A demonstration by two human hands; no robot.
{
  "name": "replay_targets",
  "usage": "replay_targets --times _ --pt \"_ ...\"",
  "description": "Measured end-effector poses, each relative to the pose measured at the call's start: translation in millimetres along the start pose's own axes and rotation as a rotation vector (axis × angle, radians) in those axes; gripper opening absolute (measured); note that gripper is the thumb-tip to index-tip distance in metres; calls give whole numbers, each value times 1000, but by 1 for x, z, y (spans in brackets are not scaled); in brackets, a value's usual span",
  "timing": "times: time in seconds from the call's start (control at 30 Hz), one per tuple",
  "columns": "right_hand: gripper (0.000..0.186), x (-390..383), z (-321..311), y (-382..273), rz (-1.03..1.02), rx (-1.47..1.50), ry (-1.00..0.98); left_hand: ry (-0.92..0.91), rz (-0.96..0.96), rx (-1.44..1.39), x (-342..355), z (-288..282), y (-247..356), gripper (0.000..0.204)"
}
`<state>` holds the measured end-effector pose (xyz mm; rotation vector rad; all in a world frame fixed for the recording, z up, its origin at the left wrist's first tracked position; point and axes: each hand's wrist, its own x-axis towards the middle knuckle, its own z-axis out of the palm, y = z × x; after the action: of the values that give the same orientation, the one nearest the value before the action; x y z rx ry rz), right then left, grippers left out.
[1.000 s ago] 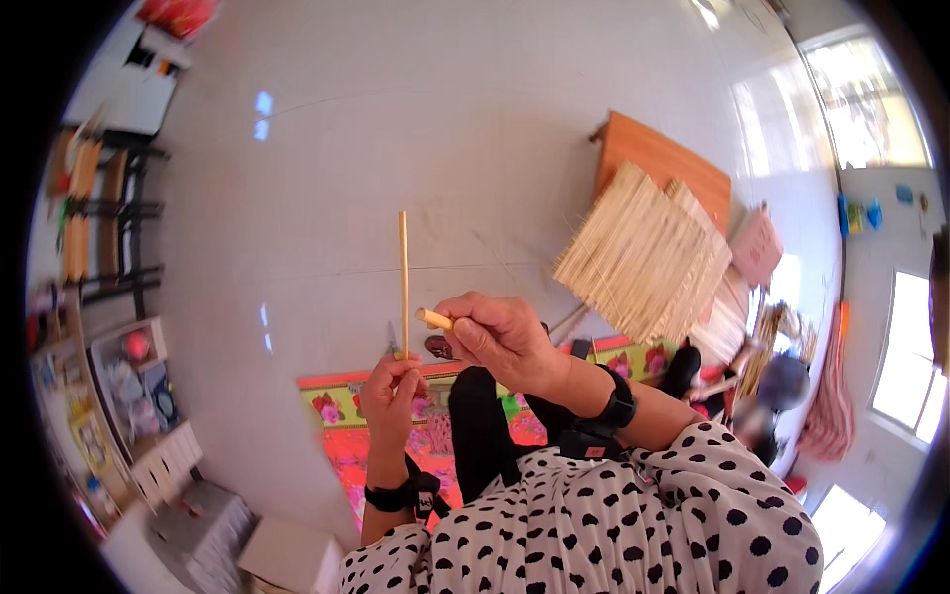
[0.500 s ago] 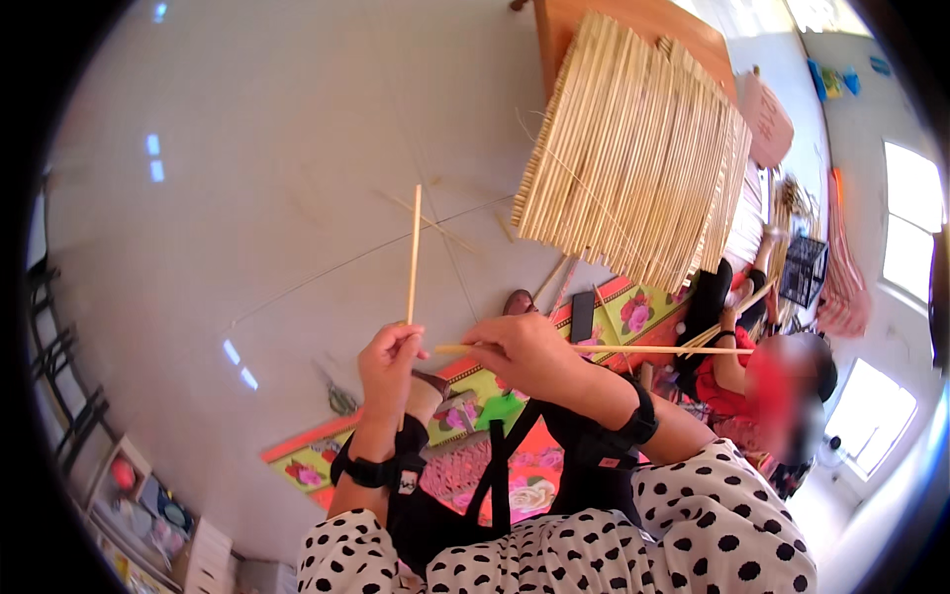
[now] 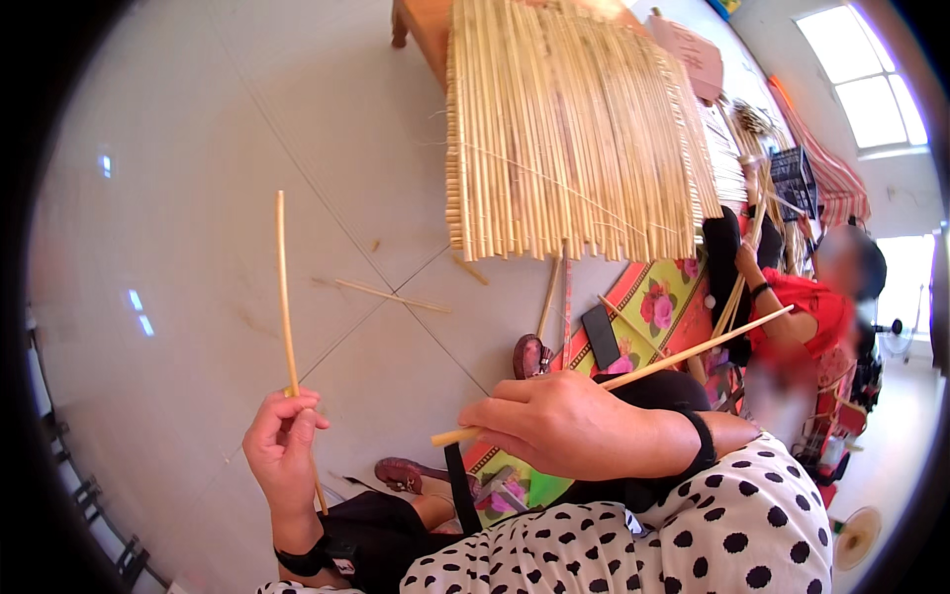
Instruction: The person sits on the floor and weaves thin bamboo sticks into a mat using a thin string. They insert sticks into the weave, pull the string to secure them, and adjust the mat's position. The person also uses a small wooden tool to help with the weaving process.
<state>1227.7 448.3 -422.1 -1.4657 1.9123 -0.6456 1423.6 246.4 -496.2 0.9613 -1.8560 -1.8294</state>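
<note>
Pinched in my left hand (image 3: 282, 450) is a thin pale reed stalk (image 3: 285, 297). It stands nearly upright, its lower end passing below the hand toward my wrist. My right hand (image 3: 554, 421) is closed round a second, longer stalk (image 3: 705, 345), which slants up to the right; its short cut end sticks out left of my fingers. The two stalks are apart. Beyond my hands lies a mat of stalks (image 3: 574, 129) laid side by side, with a thin cord running slantwise across it.
The mat rests on an orange-brown wooden table (image 3: 421, 40). Loose stalks (image 3: 394, 296) lie on the tiled floor. A dark phone (image 3: 600, 339) is on the flowered cloth (image 3: 648, 297). On the right, a person in red (image 3: 802, 307) sits holding stalks, near a dark crate (image 3: 793, 183).
My left hand has moved left and down with its stalk, farther from my right hand. The right hand's stalk now tilts upward. The whole view has turned to the right.
</note>
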Motion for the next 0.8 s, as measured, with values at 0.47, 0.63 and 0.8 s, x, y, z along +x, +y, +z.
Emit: replay_targets --times 0.47,0.63,0.8 --pt "13 -37 35 -73 -195 -183 338 -57 87 147 -18 36 -43 10" --pt "12 -54 15 -93 -287 -97 552 -184 -86 456 -57 48 -101 9" --pt "10 -87 -2 -48 -234 33 749 -436 -288 541 -84 26 -149 10"
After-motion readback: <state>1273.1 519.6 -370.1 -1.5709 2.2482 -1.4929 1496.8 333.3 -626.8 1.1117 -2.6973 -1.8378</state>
